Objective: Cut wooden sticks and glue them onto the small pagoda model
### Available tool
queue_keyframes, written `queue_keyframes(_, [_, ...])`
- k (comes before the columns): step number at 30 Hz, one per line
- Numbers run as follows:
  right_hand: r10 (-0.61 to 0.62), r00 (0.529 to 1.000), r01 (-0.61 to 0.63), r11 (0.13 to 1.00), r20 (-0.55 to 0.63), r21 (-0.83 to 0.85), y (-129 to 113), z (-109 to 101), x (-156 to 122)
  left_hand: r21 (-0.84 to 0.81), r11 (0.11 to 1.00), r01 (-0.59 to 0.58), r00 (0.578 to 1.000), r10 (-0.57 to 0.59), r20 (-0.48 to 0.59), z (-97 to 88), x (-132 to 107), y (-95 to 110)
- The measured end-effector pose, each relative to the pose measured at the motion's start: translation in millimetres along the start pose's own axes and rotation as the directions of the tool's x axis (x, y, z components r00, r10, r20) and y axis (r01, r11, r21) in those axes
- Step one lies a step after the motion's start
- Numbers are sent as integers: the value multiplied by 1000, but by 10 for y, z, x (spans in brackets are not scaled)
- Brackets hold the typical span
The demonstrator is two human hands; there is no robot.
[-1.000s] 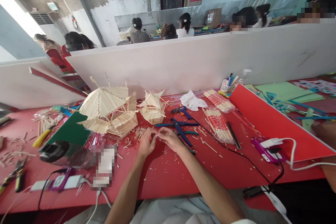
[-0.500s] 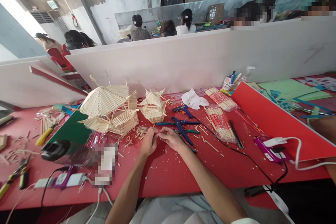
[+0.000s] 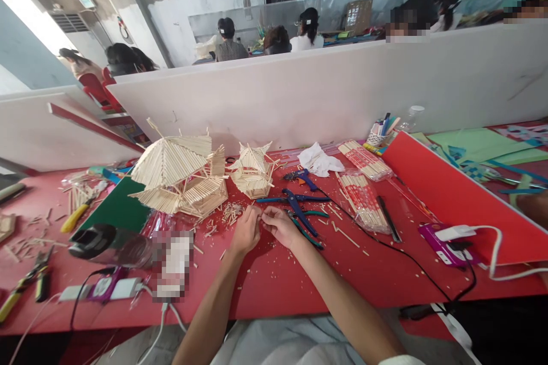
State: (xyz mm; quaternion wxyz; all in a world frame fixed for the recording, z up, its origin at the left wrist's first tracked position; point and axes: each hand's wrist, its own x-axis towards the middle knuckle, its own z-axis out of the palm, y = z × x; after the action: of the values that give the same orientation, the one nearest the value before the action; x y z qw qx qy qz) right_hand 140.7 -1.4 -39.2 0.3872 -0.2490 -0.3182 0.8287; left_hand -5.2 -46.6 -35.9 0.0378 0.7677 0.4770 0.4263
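Observation:
My left hand (image 3: 247, 230) and my right hand (image 3: 278, 224) meet fingertip to fingertip above the red table, both closed in a pinch. Whatever lies between the fingers is too small to make out. Just beyond them stands a small pavilion model (image 3: 252, 171) made of thin wooden sticks. A larger stick model (image 3: 180, 177) with a broad sloping roof is to its left. Cut stick scraps (image 3: 232, 213) lie beside my left hand. Close to my right hand are blue-handled cutters (image 3: 299, 211) and a blue glue gun (image 3: 302, 178).
Packs of wooden sticks (image 3: 362, 202) and a crumpled white tissue (image 3: 320, 159) lie at the back right. A red board (image 3: 454, 199) leans further right. On the left are a dark bottle (image 3: 113, 244), a power strip (image 3: 103, 288) and pliers (image 3: 28, 282). A white partition (image 3: 299, 97) closes the back.
The view has shifted slightly. My hands stay pinched together at nearly the same spot, with the fingers only a little moved. The models and tools stand as before.

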Motion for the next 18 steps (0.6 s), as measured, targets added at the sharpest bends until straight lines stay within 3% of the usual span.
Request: queue_keyframes(18, [34, 998, -35, 999, 50, 20, -57, 46, -20, -213, 970, 114, 993, -118, -8, 24, 12, 3])
